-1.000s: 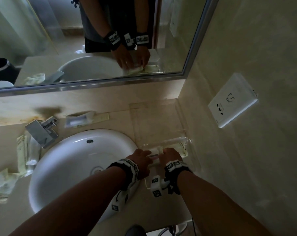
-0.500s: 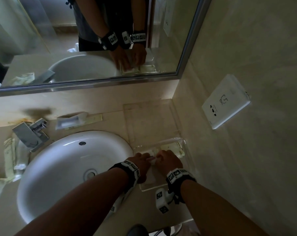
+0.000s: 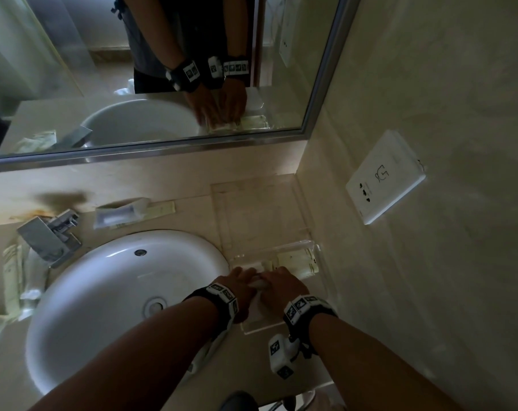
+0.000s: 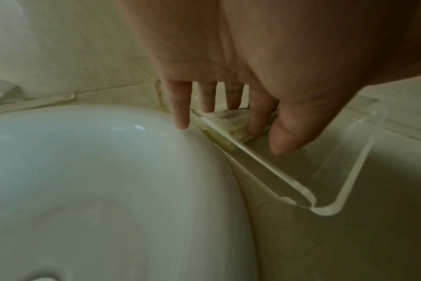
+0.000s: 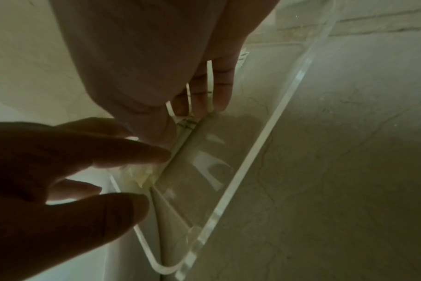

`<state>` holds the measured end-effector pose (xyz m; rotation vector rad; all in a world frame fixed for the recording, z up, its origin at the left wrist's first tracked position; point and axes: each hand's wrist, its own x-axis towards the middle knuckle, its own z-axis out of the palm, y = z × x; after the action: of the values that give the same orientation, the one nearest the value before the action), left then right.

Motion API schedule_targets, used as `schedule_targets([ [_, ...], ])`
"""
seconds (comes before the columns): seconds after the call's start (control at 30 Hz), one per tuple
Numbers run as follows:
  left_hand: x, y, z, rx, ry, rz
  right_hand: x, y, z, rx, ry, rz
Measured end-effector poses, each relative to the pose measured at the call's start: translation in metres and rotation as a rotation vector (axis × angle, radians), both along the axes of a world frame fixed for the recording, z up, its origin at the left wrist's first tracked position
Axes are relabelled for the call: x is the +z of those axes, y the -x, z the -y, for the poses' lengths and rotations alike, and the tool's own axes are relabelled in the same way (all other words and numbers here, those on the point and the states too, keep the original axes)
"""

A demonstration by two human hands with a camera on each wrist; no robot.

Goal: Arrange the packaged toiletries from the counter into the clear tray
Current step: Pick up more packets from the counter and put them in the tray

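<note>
1. The counter (image 3: 151, 378) carries a white sink (image 3: 109, 292), which lies just left of the left hand (image 3: 241, 289).
2. A mirror (image 3: 133, 69) hangs on the wall well beyond both hands.
3. The clear tray (image 3: 252, 215) sits on the counter between sink and side wall; both hands are over its near part, and its near rim (image 4: 324, 211) curves below the left hand.
4. A faucet (image 3: 51, 235) stands far left of the hands, at the sink's back edge.
5. A wall socket (image 3: 384, 176) is on the side wall, up and right of the right hand (image 3: 281, 292).
6. The left hand is flat, fingers (image 4: 257, 117) straight and spread, pressing down on a crinkled packet (image 4: 233, 121) on the tray floor.
7. The right hand, touching the left, has its fingers (image 5: 219, 89) pointing down onto a flat packet (image 5: 187, 136) in the tray; whether they pinch it or only press I cannot tell.
8. A pale sachet (image 3: 296, 259) lies in the tray just beyond the right hand.
9. More packets (image 3: 124, 213) lie on the counter behind the sink, well left of the hands, and others (image 3: 14, 271) beside the faucet.
</note>
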<state>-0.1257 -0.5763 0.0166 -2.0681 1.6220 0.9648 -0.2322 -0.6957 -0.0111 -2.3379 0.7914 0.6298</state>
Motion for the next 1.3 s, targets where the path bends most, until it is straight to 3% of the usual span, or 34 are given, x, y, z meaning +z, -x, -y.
schedule_targets([
  [0.33,0.017,-0.013,-0.019,0.063,0.048,-0.029,0.021,-0.001,-0.001,-0.088,0.069,0.06],
  [0.67,0.052,-0.049,-0.089,0.466,0.228,-0.004,0.052,-0.051,-0.044,0.097,0.08,0.092],
  [0.97,0.052,-0.086,-0.229,0.811,0.315,-0.015,0.063,-0.125,-0.168,0.352,0.07,0.144],
  [1.3,0.04,-0.12,-0.386,1.027,0.249,0.037,0.068,-0.197,-0.321,0.681,0.067,0.125],
])
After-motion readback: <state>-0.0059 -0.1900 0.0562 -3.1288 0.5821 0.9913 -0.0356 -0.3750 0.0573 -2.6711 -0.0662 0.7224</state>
